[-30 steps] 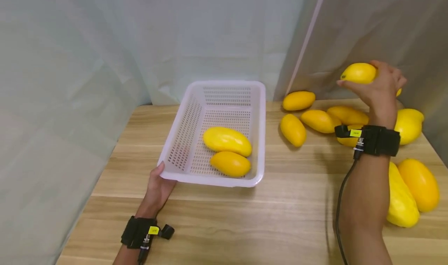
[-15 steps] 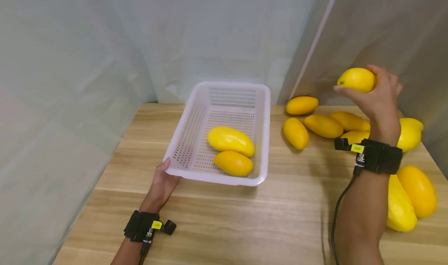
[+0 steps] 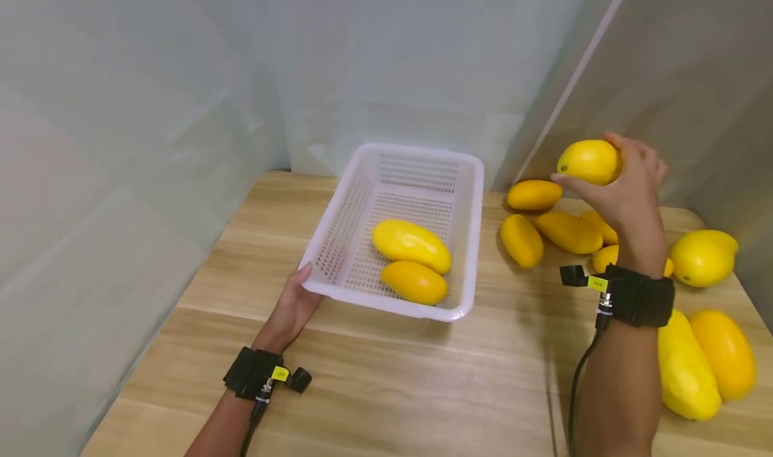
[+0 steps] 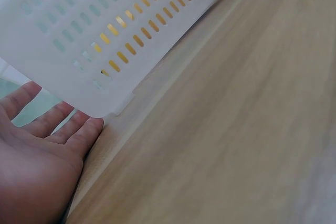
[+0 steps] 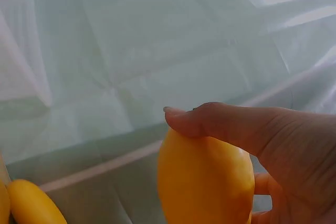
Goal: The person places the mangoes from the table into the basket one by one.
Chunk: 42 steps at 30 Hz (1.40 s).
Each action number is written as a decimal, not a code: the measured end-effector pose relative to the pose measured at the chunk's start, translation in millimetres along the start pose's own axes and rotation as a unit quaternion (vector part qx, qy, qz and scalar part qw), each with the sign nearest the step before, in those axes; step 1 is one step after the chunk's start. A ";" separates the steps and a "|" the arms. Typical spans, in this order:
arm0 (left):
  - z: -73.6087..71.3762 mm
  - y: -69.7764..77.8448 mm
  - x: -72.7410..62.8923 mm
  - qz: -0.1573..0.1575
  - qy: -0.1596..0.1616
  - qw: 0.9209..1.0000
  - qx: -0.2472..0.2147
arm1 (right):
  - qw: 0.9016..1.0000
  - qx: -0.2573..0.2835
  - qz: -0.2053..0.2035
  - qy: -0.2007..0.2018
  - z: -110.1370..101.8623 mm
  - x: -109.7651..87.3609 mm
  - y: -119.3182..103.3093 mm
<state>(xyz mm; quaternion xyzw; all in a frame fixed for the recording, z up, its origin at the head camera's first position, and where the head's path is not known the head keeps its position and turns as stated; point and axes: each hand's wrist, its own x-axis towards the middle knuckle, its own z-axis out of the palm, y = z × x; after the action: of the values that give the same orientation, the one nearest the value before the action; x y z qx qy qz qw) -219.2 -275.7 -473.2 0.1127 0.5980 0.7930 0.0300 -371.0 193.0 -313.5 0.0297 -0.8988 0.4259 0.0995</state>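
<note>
My right hand (image 3: 634, 182) holds a bright yellow lemon (image 3: 588, 162) above the table's back right. In the right wrist view the thumb (image 5: 199, 121) lies across the lemon's end, and its lower part is cut off by the frame. My left hand (image 3: 296, 309) holds the near left corner of a white slotted plastic basket (image 3: 323, 292), thumb at the rim. The left wrist view shows its fingers (image 4: 84, 132) against that corner. Inside the basket lie a long yellow fruit (image 3: 410, 245) and a mango (image 3: 413, 282), side by side.
Several mangoes (image 3: 522, 241) lie right of the basket, some partly hidden by my right arm. Another lemon (image 3: 703, 258), a long yellow fruit (image 3: 688, 370) and a large orange-yellow fruit (image 3: 721, 353) sit near the wooden table's (image 3: 386, 383) right edge. Pale sheeting (image 3: 392, 54) hangs behind.
My right hand has carried the lemon left and slightly lower, toward the basket. My left hand stays at the basket's corner. The whole view has shifted a little as the head turns.
</note>
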 end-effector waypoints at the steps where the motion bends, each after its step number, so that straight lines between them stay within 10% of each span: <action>1: 0.7 -1.3 2.5 -0.001 -0.001 1.000 0.004 | 1.000 0.000 0.000 -0.001 -0.4 -1.5 -0.1; 42: 6.9 -11.8 32.2 0.021 -0.010 1.000 0.007 | 0.970 -0.100 -0.220 -0.013 89.3 -21.1 -58.1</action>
<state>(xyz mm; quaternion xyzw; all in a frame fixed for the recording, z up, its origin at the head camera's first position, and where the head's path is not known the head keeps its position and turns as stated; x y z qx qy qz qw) -250.0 -260.0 -478.2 0.1340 0.6009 0.7878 0.0184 -356.0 86.6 -328.8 0.2225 -0.9094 0.3011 0.1812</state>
